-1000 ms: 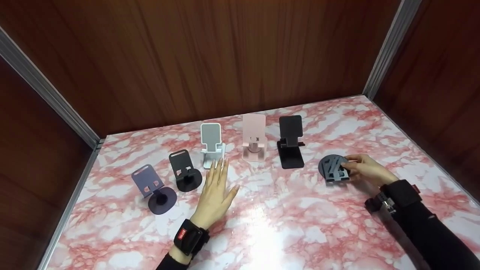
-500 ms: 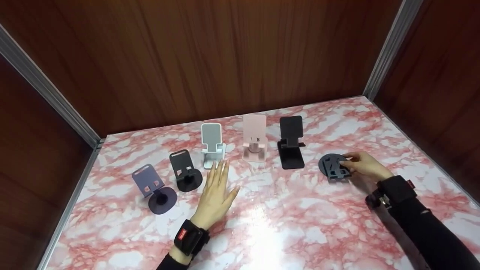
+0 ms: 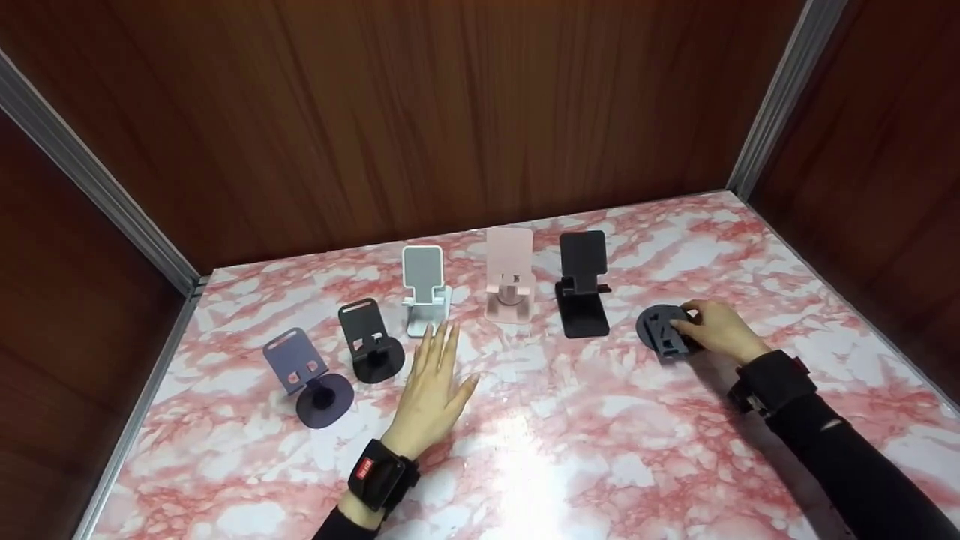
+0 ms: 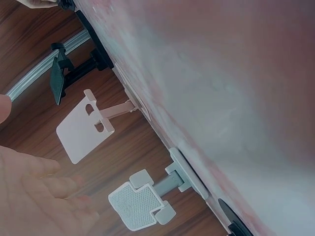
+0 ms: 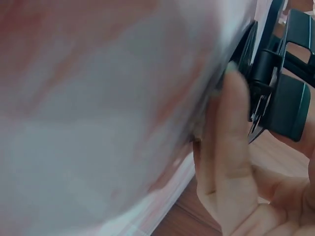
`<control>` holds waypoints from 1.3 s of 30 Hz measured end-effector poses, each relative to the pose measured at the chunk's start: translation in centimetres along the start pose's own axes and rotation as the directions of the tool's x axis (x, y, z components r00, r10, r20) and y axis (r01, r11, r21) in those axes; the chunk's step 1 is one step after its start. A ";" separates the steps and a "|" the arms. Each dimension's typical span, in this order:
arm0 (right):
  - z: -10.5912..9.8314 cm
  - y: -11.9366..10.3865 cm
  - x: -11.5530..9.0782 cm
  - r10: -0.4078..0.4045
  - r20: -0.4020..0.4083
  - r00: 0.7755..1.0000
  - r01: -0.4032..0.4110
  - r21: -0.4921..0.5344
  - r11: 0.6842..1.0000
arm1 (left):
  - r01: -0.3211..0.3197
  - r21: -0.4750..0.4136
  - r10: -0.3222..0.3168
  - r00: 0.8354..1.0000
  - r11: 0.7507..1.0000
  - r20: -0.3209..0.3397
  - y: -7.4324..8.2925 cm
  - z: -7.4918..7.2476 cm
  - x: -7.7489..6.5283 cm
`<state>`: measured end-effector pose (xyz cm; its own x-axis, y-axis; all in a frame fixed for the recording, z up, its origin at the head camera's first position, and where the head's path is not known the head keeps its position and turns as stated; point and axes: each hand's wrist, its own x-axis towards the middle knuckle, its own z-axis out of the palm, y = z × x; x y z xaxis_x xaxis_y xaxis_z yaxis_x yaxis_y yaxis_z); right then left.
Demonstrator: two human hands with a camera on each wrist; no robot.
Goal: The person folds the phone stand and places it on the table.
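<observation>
My right hand [image 3: 724, 330] pinches the edge of a dark grey phone stand [image 3: 661, 330], folded down over its round base, at the right of the table. In the right wrist view the fingers [image 5: 231, 142] lie along the base, and the folded plate [image 5: 290, 108] is seen from the side. My left hand [image 3: 427, 397] has its fingers straight, just in front of a white phone stand [image 3: 423, 274]; it holds nothing. The left wrist view shows its palm [image 4: 29, 191] beside the white and pink stands.
A pink phone stand [image 3: 509, 255] and a black one [image 3: 583, 255] stand unfolded along the back. A small black stand [image 3: 363, 326] and a purple stand [image 3: 296, 360] stand at left. Wooden panels [image 3: 465, 112] wall the marbled table [image 3: 570, 465].
My right hand has shifted slightly left and away from me. The plate of the dark grey stand has tilted and looks narrower, while its base stays in place. My left hand has not moved.
</observation>
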<state>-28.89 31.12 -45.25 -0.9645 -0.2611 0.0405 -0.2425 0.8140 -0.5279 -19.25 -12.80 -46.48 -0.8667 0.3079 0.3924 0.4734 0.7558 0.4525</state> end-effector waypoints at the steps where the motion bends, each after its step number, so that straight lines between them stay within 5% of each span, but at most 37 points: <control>1: 0.1 0.0 0.1 -0.006 -0.009 1.000 0.006 -0.014 1.000 | -0.002 0.000 0.002 1.000 1.000 0.000 0.0 0.0 0.0; 13: 0.8 -0.3 0.5 -0.063 -0.079 0.995 0.051 -0.148 0.988 | 0.007 0.004 -0.007 1.000 1.000 0.018 0.1 0.0 -0.1; 21: 0.9 -1.9 -0.1 0.037 -0.094 0.995 -0.059 -0.253 0.966 | 0.013 0.011 -0.013 0.999 1.000 0.029 0.1 -0.1 -0.1; 28: 1.2 -2.3 -0.6 -0.048 -0.046 0.998 0.026 -0.392 0.920 | 0.010 0.049 -0.011 0.999 0.999 0.039 0.1 0.1 -0.1; 39: 1.2 -3.3 -0.5 -0.069 0.008 0.998 0.068 -0.356 0.932 | 0.029 0.078 -0.034 0.997 0.997 0.065 0.3 0.2 -0.1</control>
<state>-27.51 27.92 -44.55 -0.9445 -0.3211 0.0701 -0.3286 0.9258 -0.1869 -19.06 -12.53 -46.56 -0.8908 0.3191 0.3235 0.4344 0.8069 0.4002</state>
